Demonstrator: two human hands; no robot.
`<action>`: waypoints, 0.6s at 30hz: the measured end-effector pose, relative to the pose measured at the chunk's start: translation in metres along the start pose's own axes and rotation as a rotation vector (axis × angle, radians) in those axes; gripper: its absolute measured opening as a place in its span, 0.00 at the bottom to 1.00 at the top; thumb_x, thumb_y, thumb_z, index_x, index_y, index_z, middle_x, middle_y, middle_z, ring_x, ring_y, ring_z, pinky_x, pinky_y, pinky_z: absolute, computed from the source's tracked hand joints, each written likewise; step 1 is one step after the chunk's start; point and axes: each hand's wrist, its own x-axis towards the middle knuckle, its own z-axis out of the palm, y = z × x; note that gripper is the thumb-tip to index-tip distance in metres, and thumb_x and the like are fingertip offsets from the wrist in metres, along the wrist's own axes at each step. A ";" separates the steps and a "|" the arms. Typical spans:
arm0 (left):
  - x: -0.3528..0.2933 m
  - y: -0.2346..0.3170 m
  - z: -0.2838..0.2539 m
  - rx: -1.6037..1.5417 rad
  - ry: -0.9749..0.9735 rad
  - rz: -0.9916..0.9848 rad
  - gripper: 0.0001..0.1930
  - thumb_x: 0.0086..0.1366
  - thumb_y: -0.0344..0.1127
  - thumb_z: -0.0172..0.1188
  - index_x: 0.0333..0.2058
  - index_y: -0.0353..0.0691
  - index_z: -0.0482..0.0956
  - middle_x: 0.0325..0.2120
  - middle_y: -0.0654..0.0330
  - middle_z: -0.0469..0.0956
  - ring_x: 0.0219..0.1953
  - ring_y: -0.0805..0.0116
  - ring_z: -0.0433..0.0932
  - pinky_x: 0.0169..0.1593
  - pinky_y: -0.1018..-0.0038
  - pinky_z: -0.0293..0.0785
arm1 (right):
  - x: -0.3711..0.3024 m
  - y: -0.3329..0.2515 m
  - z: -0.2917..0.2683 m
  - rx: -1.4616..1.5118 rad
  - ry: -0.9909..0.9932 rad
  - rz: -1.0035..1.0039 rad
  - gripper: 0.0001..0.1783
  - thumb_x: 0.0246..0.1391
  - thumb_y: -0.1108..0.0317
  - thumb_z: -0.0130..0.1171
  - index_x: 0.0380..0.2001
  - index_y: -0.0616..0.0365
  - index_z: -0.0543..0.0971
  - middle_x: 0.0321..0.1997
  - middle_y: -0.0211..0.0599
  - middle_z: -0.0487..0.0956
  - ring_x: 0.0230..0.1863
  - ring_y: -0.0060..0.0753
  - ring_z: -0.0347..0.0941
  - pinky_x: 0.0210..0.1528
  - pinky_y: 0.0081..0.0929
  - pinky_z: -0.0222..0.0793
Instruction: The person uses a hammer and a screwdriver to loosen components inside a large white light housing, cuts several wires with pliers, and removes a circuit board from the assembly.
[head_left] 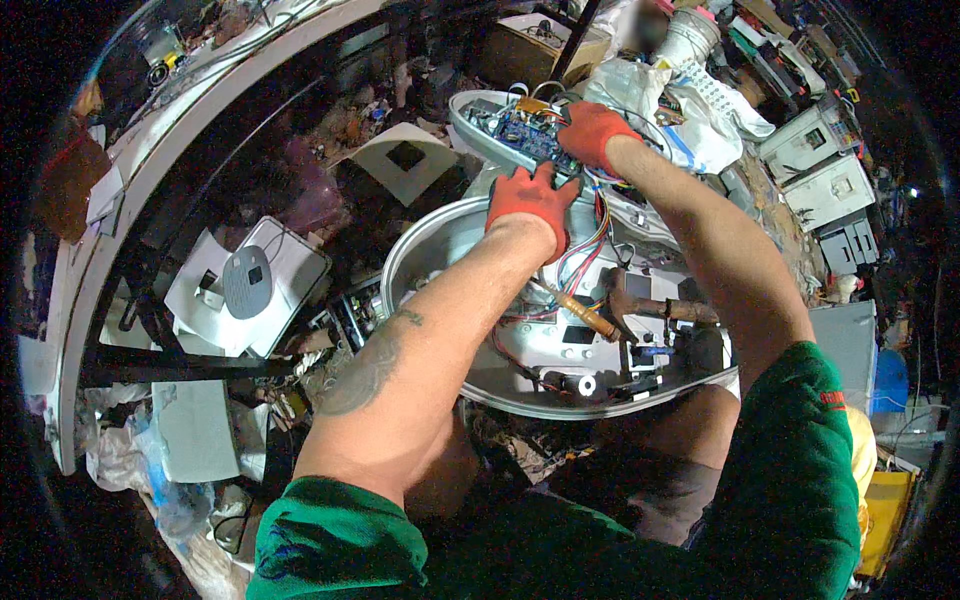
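On the person's lap, an opened grey appliance housing (520, 385) exposes coloured wiring (585, 255). Above it sits a blue circuit board (530, 135) in its white panel. Red-gloved left hand (532, 200) spreads flat beside the board; right hand (597, 132) apparently pinches its edge.

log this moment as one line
left hand: on blue circuit board edge | right hand: gripping board | grey appliance shell: open, wires exposed
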 end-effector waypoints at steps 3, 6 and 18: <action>-0.008 -0.015 0.004 0.005 0.065 -0.053 0.34 0.56 0.41 0.62 0.64 0.64 0.66 0.62 0.56 0.65 0.61 0.55 0.68 0.59 0.60 0.66 | -0.018 -0.022 -0.007 -0.176 -0.025 -0.071 0.22 0.53 0.57 0.52 0.45 0.60 0.81 0.55 0.55 0.77 0.56 0.52 0.75 0.59 0.43 0.70; 0.008 0.031 -0.006 -0.019 0.096 0.086 0.35 0.56 0.45 0.63 0.65 0.65 0.64 0.63 0.55 0.64 0.62 0.54 0.68 0.60 0.59 0.65 | 0.003 0.183 -0.074 0.156 0.356 0.259 0.22 0.54 0.53 0.55 0.38 0.62 0.82 0.34 0.56 0.83 0.36 0.50 0.82 0.43 0.42 0.76; -0.002 0.005 -0.006 0.022 0.013 0.000 0.38 0.57 0.53 0.64 0.66 0.65 0.61 0.68 0.52 0.57 0.65 0.52 0.64 0.64 0.57 0.64 | -0.027 0.041 0.006 -0.333 0.330 -0.427 0.29 0.54 0.64 0.54 0.61 0.41 0.70 0.64 0.42 0.71 0.61 0.47 0.70 0.63 0.42 0.68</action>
